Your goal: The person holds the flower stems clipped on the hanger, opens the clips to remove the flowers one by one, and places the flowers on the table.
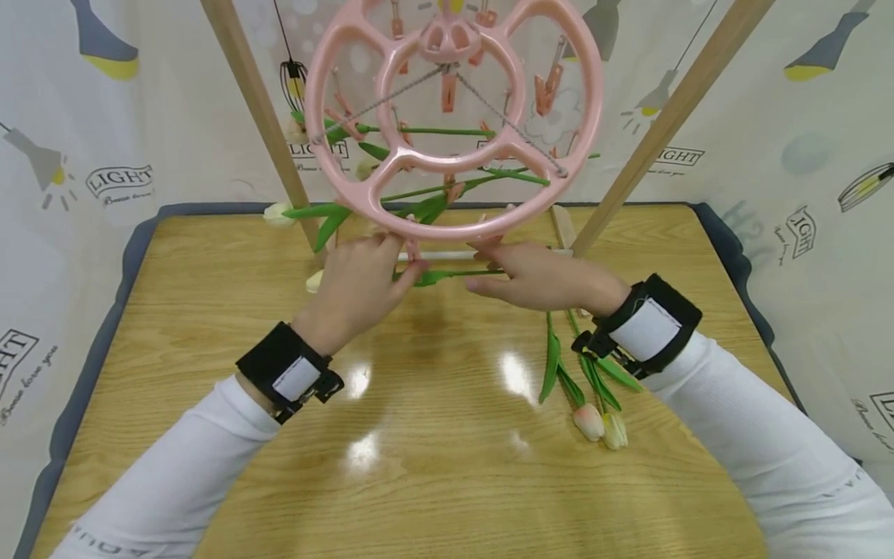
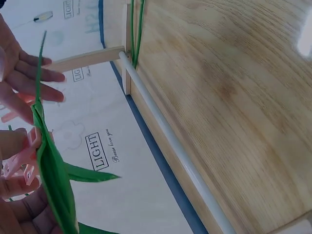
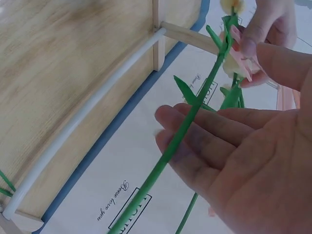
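Note:
My left hand (image 1: 359, 283) pinches a pink clothespin (image 2: 31, 146) below the front rim of a pink round hanging rack (image 1: 454, 231). At that clothespin is an artificial tulip, its green leaf (image 2: 54, 175) beside my left fingers and its pale bloom (image 1: 314, 281) out to the left. Whether the clothespin grips the stem, I cannot tell. In the right wrist view, my right hand (image 3: 248, 165) is spread with fingers fairly straight behind the green stem (image 3: 180, 134). Other tulips, such as one with a white bloom (image 1: 278, 215), hang sideways from the rack's clothespins.
Two tulips, one with a pinkish bloom (image 1: 589, 421) and one with a cream bloom (image 1: 615, 429), lie on the wooden table (image 1: 419, 481) at the right. Wooden posts (image 1: 670, 124) flank the rack. A white rod (image 1: 454, 255) runs low between them. Printed cloth hangs behind.

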`<state>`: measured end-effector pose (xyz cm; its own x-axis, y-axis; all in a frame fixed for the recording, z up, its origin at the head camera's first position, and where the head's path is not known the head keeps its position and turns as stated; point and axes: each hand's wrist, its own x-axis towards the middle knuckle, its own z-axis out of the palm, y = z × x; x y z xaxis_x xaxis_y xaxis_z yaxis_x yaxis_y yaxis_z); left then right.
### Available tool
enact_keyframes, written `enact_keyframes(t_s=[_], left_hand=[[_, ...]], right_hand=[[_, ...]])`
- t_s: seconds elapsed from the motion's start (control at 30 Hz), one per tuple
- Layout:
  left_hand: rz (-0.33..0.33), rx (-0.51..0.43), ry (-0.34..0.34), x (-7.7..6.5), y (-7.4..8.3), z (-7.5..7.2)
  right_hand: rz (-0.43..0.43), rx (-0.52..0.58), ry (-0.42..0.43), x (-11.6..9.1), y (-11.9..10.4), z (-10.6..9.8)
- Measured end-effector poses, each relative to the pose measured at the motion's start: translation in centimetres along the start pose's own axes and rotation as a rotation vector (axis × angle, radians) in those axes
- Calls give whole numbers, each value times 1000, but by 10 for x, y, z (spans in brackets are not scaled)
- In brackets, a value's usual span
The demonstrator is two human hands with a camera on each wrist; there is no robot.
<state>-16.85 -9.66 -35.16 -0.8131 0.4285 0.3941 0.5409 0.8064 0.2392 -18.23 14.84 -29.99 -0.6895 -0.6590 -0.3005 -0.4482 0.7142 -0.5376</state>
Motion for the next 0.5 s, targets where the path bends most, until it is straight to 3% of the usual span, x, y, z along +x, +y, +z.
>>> enact_keyframes(t_s=[0.27,0.5], left_hand=[[-32,-104,-93,0,18,3],[-56,-127,-118,0,30,0]], right_hand=[[-125,33,26,6,-4,14],[-230,81,88,12,-8,21]])
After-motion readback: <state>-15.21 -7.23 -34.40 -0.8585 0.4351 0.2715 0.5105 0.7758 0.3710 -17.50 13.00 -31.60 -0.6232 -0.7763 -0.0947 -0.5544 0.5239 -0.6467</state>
